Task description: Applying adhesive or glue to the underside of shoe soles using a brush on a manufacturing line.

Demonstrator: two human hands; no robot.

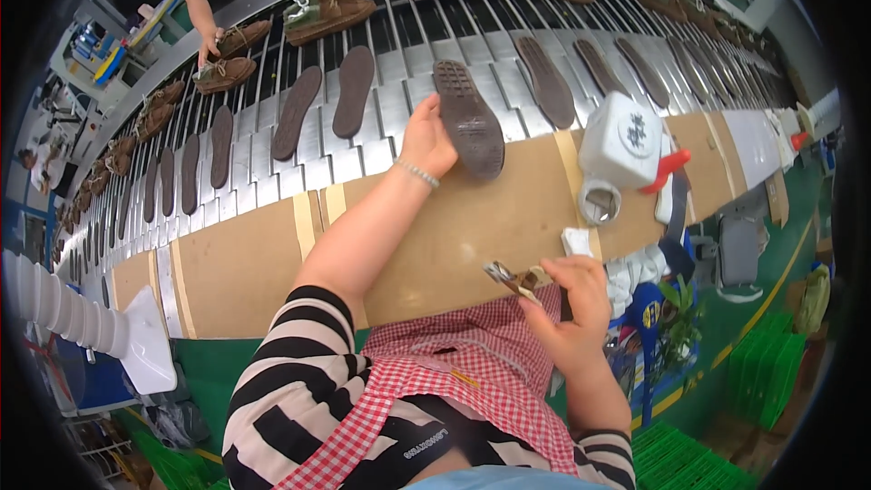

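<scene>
Low and right of centre, the right hand (567, 304) is closed around a small brush (513, 279) just off the near edge of the cardboard ledge (263, 263). Above centre, the left hand (426, 138) pinches a dark sole (469, 118) by its edge, tilted over the ledge's far edge, with bare cardboard below it. Beyond, more soles (354, 91) lie spaced on the conveyor (399, 63), shoes (328, 9) along its far rim at frame top.

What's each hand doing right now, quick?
Left hand: closed on the edge of a dark shoe sole, over the conveyor.
Right hand: closed around a brush, bristles pointing left.
</scene>
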